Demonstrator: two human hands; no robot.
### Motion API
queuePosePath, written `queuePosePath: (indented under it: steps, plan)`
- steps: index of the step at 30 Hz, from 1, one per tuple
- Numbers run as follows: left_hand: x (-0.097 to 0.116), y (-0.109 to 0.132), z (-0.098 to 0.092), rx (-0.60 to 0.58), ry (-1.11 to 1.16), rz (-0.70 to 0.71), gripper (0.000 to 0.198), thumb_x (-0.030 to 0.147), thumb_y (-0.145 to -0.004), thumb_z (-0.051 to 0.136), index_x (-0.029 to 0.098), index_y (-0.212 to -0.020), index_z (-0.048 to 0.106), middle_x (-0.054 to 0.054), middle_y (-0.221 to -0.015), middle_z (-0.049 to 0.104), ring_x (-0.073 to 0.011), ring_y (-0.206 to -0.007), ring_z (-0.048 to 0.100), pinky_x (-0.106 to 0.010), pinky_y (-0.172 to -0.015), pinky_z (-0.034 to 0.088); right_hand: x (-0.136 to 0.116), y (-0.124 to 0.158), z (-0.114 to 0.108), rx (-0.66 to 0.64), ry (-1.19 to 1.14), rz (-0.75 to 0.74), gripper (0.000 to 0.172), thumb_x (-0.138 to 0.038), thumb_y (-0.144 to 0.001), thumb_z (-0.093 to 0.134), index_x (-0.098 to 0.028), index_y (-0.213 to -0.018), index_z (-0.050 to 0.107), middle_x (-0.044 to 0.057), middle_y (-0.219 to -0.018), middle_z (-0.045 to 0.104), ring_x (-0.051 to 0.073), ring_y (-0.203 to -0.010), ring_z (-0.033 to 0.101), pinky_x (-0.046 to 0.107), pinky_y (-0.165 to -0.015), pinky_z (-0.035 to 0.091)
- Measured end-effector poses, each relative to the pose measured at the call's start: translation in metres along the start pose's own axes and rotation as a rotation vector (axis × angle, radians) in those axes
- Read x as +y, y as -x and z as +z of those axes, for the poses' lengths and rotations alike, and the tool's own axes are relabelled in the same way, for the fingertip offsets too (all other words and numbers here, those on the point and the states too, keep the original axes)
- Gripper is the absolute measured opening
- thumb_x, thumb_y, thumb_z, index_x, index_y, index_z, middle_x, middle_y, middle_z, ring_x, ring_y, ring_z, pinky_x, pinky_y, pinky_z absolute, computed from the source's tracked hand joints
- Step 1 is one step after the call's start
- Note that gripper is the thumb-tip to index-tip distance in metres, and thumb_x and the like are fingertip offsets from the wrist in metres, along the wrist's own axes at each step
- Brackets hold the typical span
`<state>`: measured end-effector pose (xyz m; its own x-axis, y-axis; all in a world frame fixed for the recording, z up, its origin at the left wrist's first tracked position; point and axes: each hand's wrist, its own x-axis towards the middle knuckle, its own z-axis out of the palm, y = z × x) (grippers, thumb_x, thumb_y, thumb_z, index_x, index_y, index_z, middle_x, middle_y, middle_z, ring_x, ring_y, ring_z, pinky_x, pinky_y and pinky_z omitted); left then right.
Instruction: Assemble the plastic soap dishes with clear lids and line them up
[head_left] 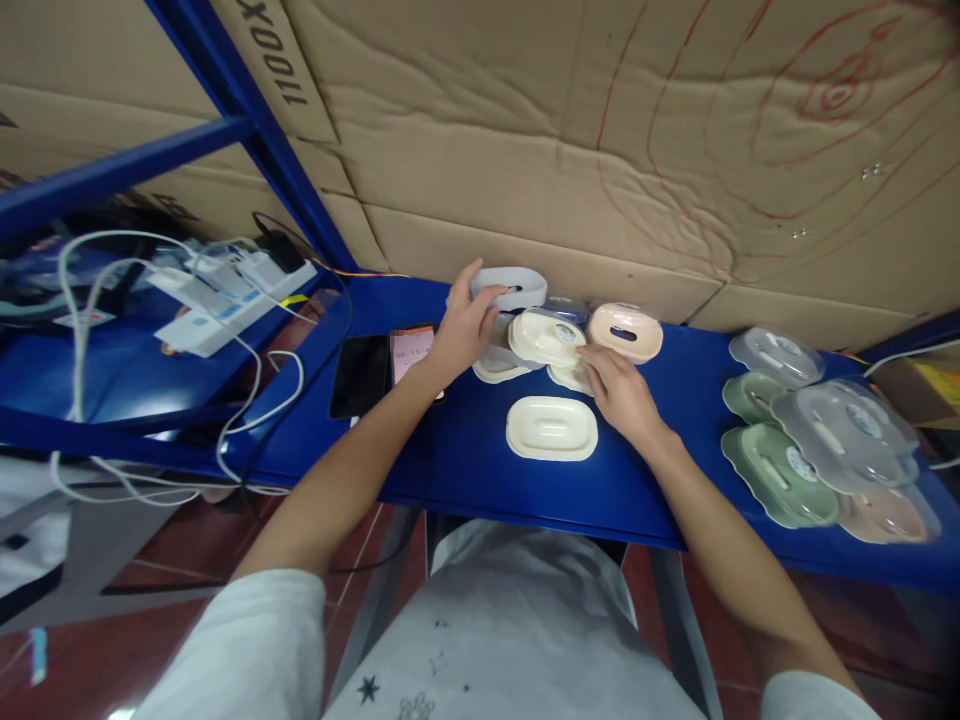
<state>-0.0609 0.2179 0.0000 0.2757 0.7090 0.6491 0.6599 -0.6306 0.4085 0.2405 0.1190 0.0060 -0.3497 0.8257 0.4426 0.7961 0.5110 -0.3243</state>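
Note:
My left hand (461,330) is closed on a white oval soap-dish part (517,287) at the back of the blue shelf (465,460). My right hand (619,390) rests with fingers stretched flat on a cream soap-dish piece (570,378) at the edge of a small pile. In that pile lie a cream lid (541,337) and a peach-coloured dish (626,331). A single cream dish base (551,428) lies alone in front, between my two arms.
Two phones (361,375) lie left of my left hand. A power strip (225,300) with white cables sits on the lower shelf at left. Green, clear and peach soap dishes (817,440) are stacked at right. Cardboard (600,150) lines the back.

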Motion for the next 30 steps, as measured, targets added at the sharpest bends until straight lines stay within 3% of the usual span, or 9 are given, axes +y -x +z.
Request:
queuePosePath:
  steps: [2, 5, 7, 10, 13, 15, 21, 26, 30]
  plan:
    - [-0.002, 0.001, 0.001, 0.004, -0.002, 0.001, 0.052, 0.057, -0.111, 0.038, 0.021, -0.136, 0.064, -0.02, -0.168, 0.036, -0.0366, -0.159, 0.036, -0.056, -0.128, 0.034, -0.001, 0.002, -0.001, -0.014, -0.018, -0.045, 0.042, -0.031, -0.112, 0.037, -0.021, -0.145, 0.061, 0.014, -0.152, 0.063, 0.03, -0.143, 0.058, 0.053, -0.118, 0.05]
    - [-0.004, 0.002, 0.002, -0.02, -0.038, -0.018, 0.057, 0.061, -0.109, 0.039, 0.017, -0.138, 0.062, -0.024, -0.164, 0.04, -0.0391, -0.155, 0.04, -0.058, -0.126, 0.035, -0.009, 0.004, -0.008, -0.025, -0.008, -0.098, 0.039, -0.03, -0.113, 0.039, -0.022, -0.143, 0.062, 0.013, -0.152, 0.063, 0.03, -0.144, 0.058, 0.055, -0.118, 0.048]
    - [-0.005, 0.003, 0.002, -0.038, -0.06, -0.031, 0.058, 0.062, -0.109, 0.041, 0.016, -0.14, 0.061, -0.026, -0.163, 0.041, -0.0399, -0.154, 0.042, -0.059, -0.125, 0.035, -0.017, 0.007, -0.013, -0.075, -0.031, -0.146, 0.033, -0.033, -0.112, 0.045, -0.023, -0.135, 0.066, 0.012, -0.141, 0.071, 0.03, -0.134, 0.064, 0.053, -0.112, 0.051]
    - [-0.005, 0.003, 0.002, -0.039, -0.082, -0.053, 0.056, 0.06, -0.108, 0.044, 0.019, -0.144, 0.058, -0.025, -0.164, 0.041, -0.0403, -0.154, 0.041, -0.061, -0.125, 0.034, -0.029, 0.012, -0.02, -0.268, -0.093, -0.207, 0.028, -0.046, -0.106, 0.062, -0.023, -0.12, 0.071, 0.01, -0.117, 0.077, 0.029, -0.112, 0.072, 0.047, -0.099, 0.056]
    - [-0.005, 0.003, 0.001, -0.015, -0.081, -0.08, 0.056, 0.058, -0.107, 0.049, 0.02, -0.148, 0.054, -0.024, -0.165, 0.041, -0.0402, -0.155, 0.041, -0.062, -0.126, 0.033, -0.038, 0.019, -0.023, -0.464, -0.109, -0.224, 0.05, -0.057, -0.089, 0.083, -0.023, -0.123, 0.069, 0.01, -0.116, 0.075, 0.031, -0.11, 0.071, 0.048, -0.098, 0.055]
    - [-0.005, 0.002, 0.0, -0.008, -0.054, -0.084, 0.056, 0.055, -0.107, 0.05, 0.019, -0.149, 0.053, -0.024, -0.162, 0.043, -0.0385, -0.153, 0.043, -0.059, -0.126, 0.035, -0.042, 0.022, -0.022, -0.516, -0.105, -0.208, 0.059, -0.054, -0.083, 0.089, -0.023, -0.128, 0.066, 0.01, -0.122, 0.073, 0.033, -0.116, 0.069, 0.05, -0.103, 0.053]
    - [0.003, 0.002, -0.002, -0.004, 0.012, -0.024, 0.047, 0.043, -0.108, 0.047, 0.017, -0.147, 0.054, -0.023, -0.159, 0.045, -0.033, -0.151, 0.046, -0.052, -0.126, 0.037, -0.044, 0.023, -0.021, -0.521, -0.123, -0.198, 0.053, -0.034, -0.088, 0.085, -0.025, -0.136, 0.064, 0.011, -0.137, 0.07, 0.033, -0.125, 0.067, 0.052, -0.108, 0.051]
    - [0.011, 0.001, -0.007, -0.012, -0.047, -0.051, 0.046, 0.038, -0.105, 0.052, 0.019, -0.147, 0.055, -0.021, -0.159, 0.047, -0.035, -0.149, 0.047, -0.055, -0.124, 0.038, -0.043, 0.02, -0.041, -0.502, -0.247, -0.155, 0.052, -0.041, -0.087, 0.085, -0.028, -0.133, 0.064, 0.008, -0.127, 0.072, 0.028, -0.111, 0.07, 0.044, -0.098, 0.056]
    - [0.014, 0.0, -0.009, 0.003, -0.115, -0.137, 0.049, 0.037, -0.103, 0.053, 0.016, -0.147, 0.056, -0.023, -0.158, 0.048, -0.0387, -0.149, 0.047, -0.057, -0.122, 0.039, -0.032, 0.004, -0.053, -0.299, -0.297, -0.14, 0.052, -0.05, -0.092, 0.079, -0.029, -0.136, 0.062, 0.008, -0.124, 0.071, 0.025, -0.101, 0.069, 0.04, -0.09, 0.057]
